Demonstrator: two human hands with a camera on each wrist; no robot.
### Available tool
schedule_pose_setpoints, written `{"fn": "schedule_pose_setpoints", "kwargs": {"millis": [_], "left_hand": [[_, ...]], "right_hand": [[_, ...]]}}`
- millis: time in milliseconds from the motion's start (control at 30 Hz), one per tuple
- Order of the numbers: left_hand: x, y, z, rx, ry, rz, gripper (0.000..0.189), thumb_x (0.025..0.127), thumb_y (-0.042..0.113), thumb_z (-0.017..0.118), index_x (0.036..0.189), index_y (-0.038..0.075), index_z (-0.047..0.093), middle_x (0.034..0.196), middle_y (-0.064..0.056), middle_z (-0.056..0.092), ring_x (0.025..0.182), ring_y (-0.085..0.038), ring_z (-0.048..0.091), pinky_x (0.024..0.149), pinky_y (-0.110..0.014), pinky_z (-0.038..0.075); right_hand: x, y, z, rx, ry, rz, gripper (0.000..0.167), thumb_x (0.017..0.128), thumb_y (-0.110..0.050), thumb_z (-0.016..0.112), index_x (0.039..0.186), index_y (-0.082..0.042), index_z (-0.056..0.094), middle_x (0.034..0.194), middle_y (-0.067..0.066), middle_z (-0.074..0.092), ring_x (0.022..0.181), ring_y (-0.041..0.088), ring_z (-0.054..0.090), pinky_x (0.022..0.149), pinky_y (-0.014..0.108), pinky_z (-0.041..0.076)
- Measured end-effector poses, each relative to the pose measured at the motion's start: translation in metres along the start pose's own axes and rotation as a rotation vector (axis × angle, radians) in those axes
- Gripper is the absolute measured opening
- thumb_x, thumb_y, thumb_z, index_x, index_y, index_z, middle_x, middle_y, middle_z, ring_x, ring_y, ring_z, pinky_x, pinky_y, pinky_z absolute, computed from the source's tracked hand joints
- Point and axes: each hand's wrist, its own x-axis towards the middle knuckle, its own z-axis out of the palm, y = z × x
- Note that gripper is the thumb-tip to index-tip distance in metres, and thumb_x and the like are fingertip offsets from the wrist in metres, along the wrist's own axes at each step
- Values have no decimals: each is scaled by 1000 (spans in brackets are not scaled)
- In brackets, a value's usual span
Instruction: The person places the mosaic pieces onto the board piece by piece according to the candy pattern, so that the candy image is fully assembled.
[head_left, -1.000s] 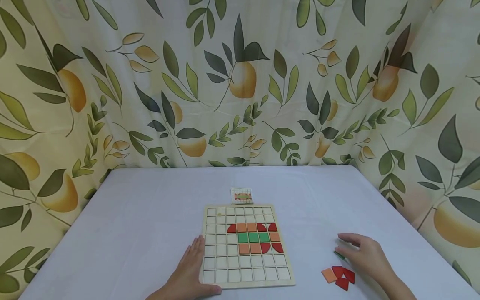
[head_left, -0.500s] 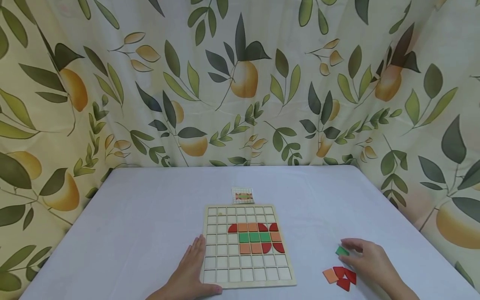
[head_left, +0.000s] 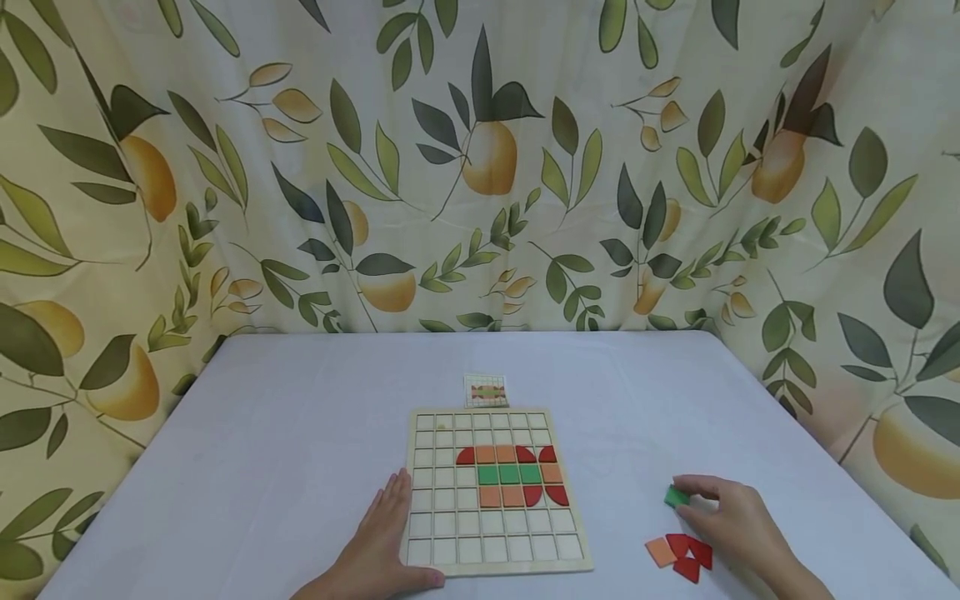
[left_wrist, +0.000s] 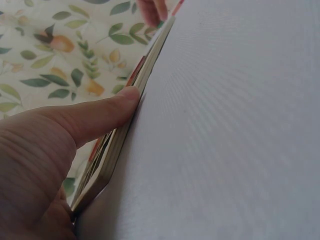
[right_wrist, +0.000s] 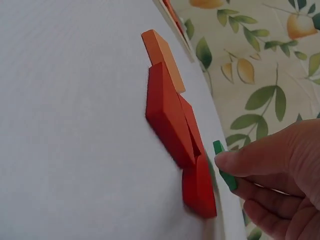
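My right hand (head_left: 731,512) pinches a small green square tile (head_left: 677,497) between thumb and fingers, to the right of the board. In the right wrist view the thumb covers part of this green tile (right_wrist: 231,181). Close below the hand lie an orange square tile (head_left: 661,552) and several red curved-edge tiles (head_left: 687,570). My left hand (head_left: 378,533) rests along the left edge of the wooden grid board (head_left: 442,527), fingers straight, thumb at its front edge. In the left wrist view the thumb (left_wrist: 107,115) touches the side of the board.
Orange, red and green tiles (head_left: 508,475) fill cells in the middle and right of the grid. A small pattern card (head_left: 486,392) lies just behind the board. White cloth (head_left: 285,433) covers the table, and a leaf-and-fruit curtain (head_left: 450,250) hangs behind it.
My right hand has turned the green tile so its face shows, then shifted slightly left with it. The left hand and the board stay in place.
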Motion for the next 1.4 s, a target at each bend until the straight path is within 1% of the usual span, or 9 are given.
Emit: {"fn": "schedule_pose_setpoints", "kwargs": {"millis": [100,167,367,500,833,967,1067,1167,1400], "left_hand": [[0,-1,0,1,3,0,131,57,65,73,142,-11,9,148,-27,7,136,-37,3,106,-53,6],[0,-2,1,6,1,4,131,58,66,73,142,-11,9,148,-27,7,137,-37,3,106,-53,6],[1,-2,2,15,-7,5,131,58,67,71,142,-11,8,149,-26,7,136,-37,3,106,-53,6],[2,-2,2,19,-12,-2,132,58,69,70,142,-11,7,149,-26,6,136,-37,2,106,-53,6],[1,-2,1,21,-10,3,132,58,69,70,142,-11,7,148,-27,7,136,-38,2,106,-54,5],[1,-1,0,14,-8,-3,132,57,68,71,142,-11,8,148,-27,7,136,-39,2,106,-54,6],[1,-1,0,8,-8,-7,132,57,67,71,142,-12,8,148,-27,6,136,-39,2,106,-54,5],[1,-1,0,-1,-10,-12,132,57,67,72,142,-12,8,148,-28,6,136,-39,1,106,-55,5],[2,-1,1,3,-11,-20,132,57,67,72,142,-11,8,149,-27,6,136,-37,1,106,-54,5]], "right_hand": [[5,-12,5,4,33,-76,36,75,-11,75,109,0,66,105,16,65,103,37,56,82,52,46],[10,-22,10,17,45,-117,33,75,-9,74,107,-2,67,104,14,66,102,35,58,82,49,47],[20,-47,20,70,53,-236,31,73,-5,75,104,-3,69,100,8,68,98,27,61,81,41,50],[26,-62,28,104,44,-315,29,72,-2,76,100,-4,70,98,4,69,96,23,63,80,38,50],[35,-91,44,127,-18,-413,29,73,-5,76,101,-5,70,99,1,68,96,20,62,81,37,50],[37,-103,48,157,-49,-432,29,74,-7,76,102,-7,70,98,-1,68,97,20,62,81,38,50],[38,-111,51,178,-60,-461,28,74,-10,76,102,-7,70,98,0,68,97,20,62,81,40,50],[40,-116,53,172,-60,-493,28,74,-10,76,102,-7,70,98,1,68,97,20,62,81,39,49],[42,-125,59,204,-90,-505,27,76,-6,75,102,-5,70,99,2,68,98,22,61,82,42,49]]}}
